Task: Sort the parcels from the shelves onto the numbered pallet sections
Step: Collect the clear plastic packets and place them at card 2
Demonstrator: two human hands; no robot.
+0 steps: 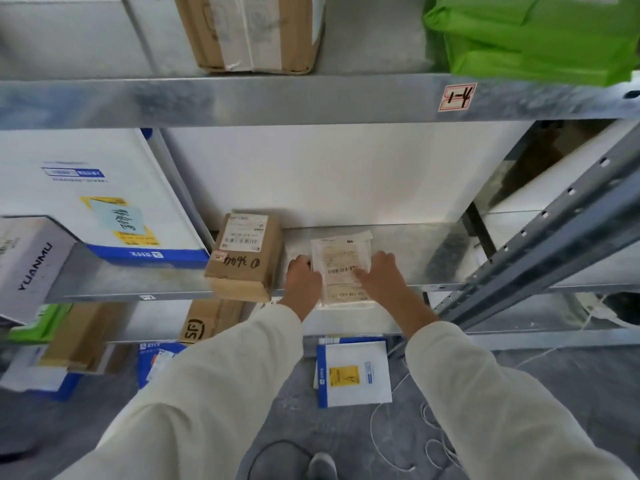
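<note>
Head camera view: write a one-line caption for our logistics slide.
Left hand grips, right hand presses a flat white parcel on a metal shelf, beside a small brown box.

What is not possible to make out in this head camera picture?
- Head view: label print on the flat white parcel, too small and blurred.
- Head view: grip of the left hand; its own back hides the fingertips.
- Head view: green bags, cut off by the top edge.
- Pallet sections: outside the frame.
</note>
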